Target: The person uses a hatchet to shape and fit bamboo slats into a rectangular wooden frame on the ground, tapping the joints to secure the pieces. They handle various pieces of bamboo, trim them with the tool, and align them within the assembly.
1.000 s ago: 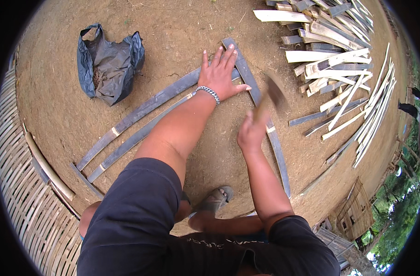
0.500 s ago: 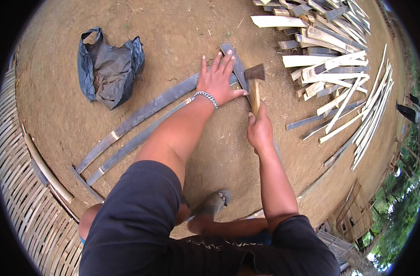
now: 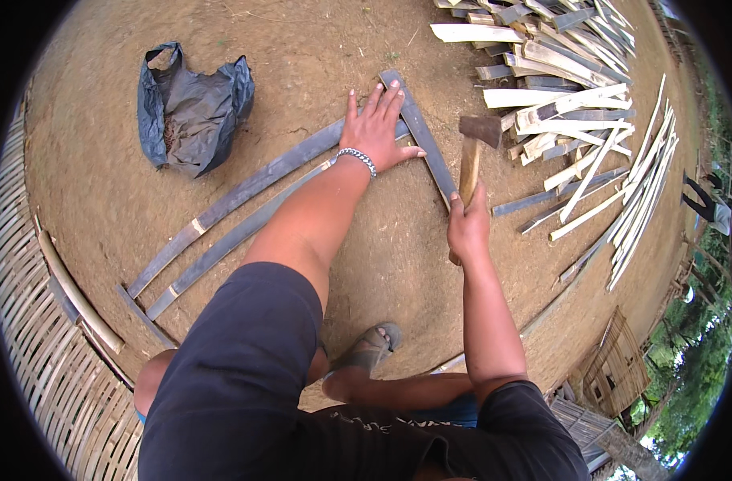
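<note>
My left hand (image 3: 374, 128) lies flat with fingers spread over the far ends of two long dark split-bamboo strips (image 3: 262, 177). Its fingertips reach a third bamboo strip (image 3: 432, 156) set crosswise at those ends. In my right hand (image 3: 469, 226) is a small hatchet (image 3: 480, 131) with a rusty head and a wooden handle. The fingers wrap round the handle, and the head is up to the right of the crosswise strip, apart from it. At the near-left ends of the long strips lies another short dark crosspiece (image 3: 145, 315).
A dark plastic bag (image 3: 198, 120) sits open on the dirt ground at the far left. Split bamboo is piled (image 3: 566, 88) at the far right, with thin pale strips (image 3: 643, 196) nearer. A woven bamboo lattice (image 3: 45, 353) runs along the left. My sandalled foot (image 3: 374, 345) is close by.
My right hand has moved right, carrying the hatchet away from the crosswise strip. My left hand stays pressed on the bamboo. The view has shifted slightly.
</note>
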Demonstrator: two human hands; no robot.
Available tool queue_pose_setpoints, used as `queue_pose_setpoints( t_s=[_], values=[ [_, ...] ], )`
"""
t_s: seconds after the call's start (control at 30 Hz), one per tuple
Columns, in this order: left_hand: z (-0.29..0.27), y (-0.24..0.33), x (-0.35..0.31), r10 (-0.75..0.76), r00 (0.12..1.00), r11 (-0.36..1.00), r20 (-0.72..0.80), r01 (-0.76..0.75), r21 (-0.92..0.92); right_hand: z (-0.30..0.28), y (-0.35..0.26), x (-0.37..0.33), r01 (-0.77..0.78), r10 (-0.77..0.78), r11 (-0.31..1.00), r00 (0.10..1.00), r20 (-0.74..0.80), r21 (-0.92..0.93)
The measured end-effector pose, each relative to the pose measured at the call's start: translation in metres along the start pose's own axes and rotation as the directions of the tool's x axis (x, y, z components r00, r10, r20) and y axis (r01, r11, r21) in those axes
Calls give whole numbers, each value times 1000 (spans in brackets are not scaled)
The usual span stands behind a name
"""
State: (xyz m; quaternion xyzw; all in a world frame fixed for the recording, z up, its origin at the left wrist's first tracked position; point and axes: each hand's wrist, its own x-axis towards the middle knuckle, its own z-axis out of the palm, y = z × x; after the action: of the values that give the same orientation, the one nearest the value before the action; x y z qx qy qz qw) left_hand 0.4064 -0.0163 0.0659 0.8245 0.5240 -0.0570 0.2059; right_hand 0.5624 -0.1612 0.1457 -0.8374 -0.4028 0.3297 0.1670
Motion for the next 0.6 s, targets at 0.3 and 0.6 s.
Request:
queue_pose_setpoints(
  t_s=[0.3,0.6],
  values=[
    [-37,-93,-112,615,762,788,203,-586,-186,39,84,-49,-93,115,968,990,-81,234],
    [-122,-230,-185,-178,886,890,-428,-41,-454,69,99,-119,2,-37,992,959,280,124]
  ],
)
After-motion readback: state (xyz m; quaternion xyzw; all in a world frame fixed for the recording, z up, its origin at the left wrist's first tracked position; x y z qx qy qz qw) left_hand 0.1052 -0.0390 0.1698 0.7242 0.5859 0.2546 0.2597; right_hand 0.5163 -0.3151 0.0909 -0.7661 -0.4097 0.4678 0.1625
